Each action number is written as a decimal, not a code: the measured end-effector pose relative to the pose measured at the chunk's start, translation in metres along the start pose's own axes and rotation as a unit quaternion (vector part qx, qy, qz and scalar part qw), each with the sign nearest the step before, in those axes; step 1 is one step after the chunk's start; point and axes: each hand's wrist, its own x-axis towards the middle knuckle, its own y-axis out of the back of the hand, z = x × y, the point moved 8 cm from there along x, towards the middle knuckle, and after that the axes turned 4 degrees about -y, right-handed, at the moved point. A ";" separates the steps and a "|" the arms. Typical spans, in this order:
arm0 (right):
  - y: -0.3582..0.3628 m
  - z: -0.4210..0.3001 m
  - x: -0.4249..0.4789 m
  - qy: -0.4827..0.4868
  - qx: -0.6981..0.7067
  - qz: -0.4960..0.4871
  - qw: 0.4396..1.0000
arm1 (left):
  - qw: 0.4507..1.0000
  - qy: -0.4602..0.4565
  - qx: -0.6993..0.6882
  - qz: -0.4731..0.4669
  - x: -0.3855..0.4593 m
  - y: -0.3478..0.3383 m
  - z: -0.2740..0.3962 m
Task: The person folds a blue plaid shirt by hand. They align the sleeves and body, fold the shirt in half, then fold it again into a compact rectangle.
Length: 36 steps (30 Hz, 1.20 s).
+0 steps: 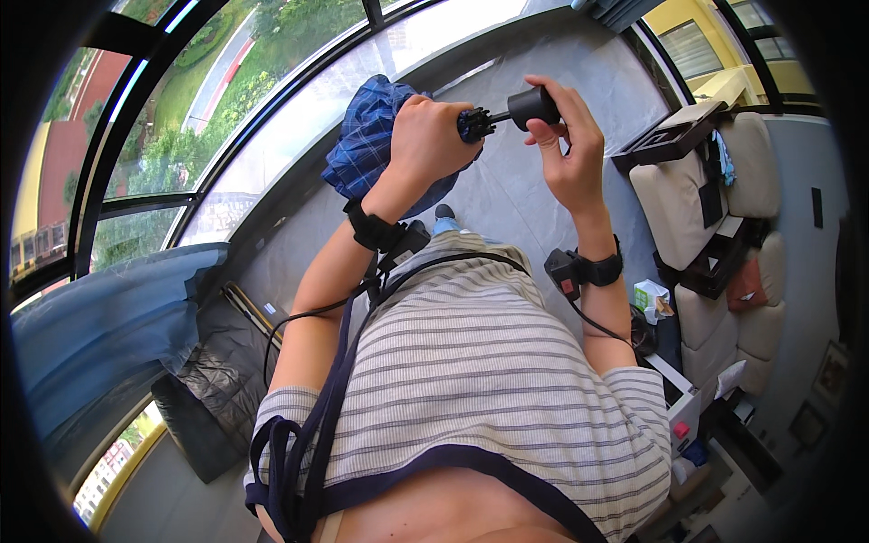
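Observation:
A folding umbrella with blue checked fabric (366,129) is held out in front of me, its canopy bunched up. My left hand (434,139) grips it around the gathered folded ribs (481,124). To the right, a short metal shaft runs from the ribs into a black cylindrical handle (531,108). The fingers and thumb of my right hand (570,146) close on that handle from the right. Each wrist wears a black strap with a small black device and a cable.
Black-framed windows (197,197) curve along the left and top. A blue curtain (108,326) hangs at left, near a grey quilted cover (227,373). Beige sofa seats (669,210) with dark trays stand at right, beside a tissue pack (650,300). Grey tiled floor (502,197) lies below my hands.

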 end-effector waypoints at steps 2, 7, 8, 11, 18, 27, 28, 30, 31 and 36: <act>0.001 -0.004 0.001 0.036 -0.020 0.002 0.999 | 1.000 -0.008 -0.020 0.018 0.000 0.002 0.002; -0.001 -0.012 0.008 0.059 -0.035 -0.025 0.997 | 0.987 0.077 -0.122 -0.065 -0.002 -0.005 0.000; -0.001 -0.010 0.010 0.061 -0.032 -0.029 0.997 | 0.982 0.091 -0.142 -0.082 -0.004 -0.009 0.000; -0.011 -0.012 0.013 0.078 -0.066 -0.060 0.993 | 0.966 0.114 -0.206 -0.107 -0.007 -0.019 0.002; -0.020 -0.017 0.022 0.108 -0.087 -0.074 0.988 | 0.921 0.154 -0.344 -0.098 -0.003 -0.033 0.002; -0.042 0.003 0.051 0.075 0.103 -0.160 0.979 | 0.796 0.116 -0.578 -0.137 0.009 -0.041 0.023; -0.045 0.003 0.053 0.075 0.103 -0.166 0.978 | 0.776 0.123 -0.605 -0.133 0.008 -0.041 0.024; -0.048 0.005 0.055 0.074 0.102 -0.178 0.976 | 0.767 0.146 -0.607 -0.144 0.005 -0.046 0.021; -0.051 0.012 0.054 0.048 0.109 -0.194 0.974 | 0.763 0.157 -0.609 -0.150 0.004 -0.050 0.019; -0.066 0.040 0.039 -0.021 0.017 -0.190 0.981 | 0.788 0.202 -0.562 -0.148 -0.010 -0.075 -0.003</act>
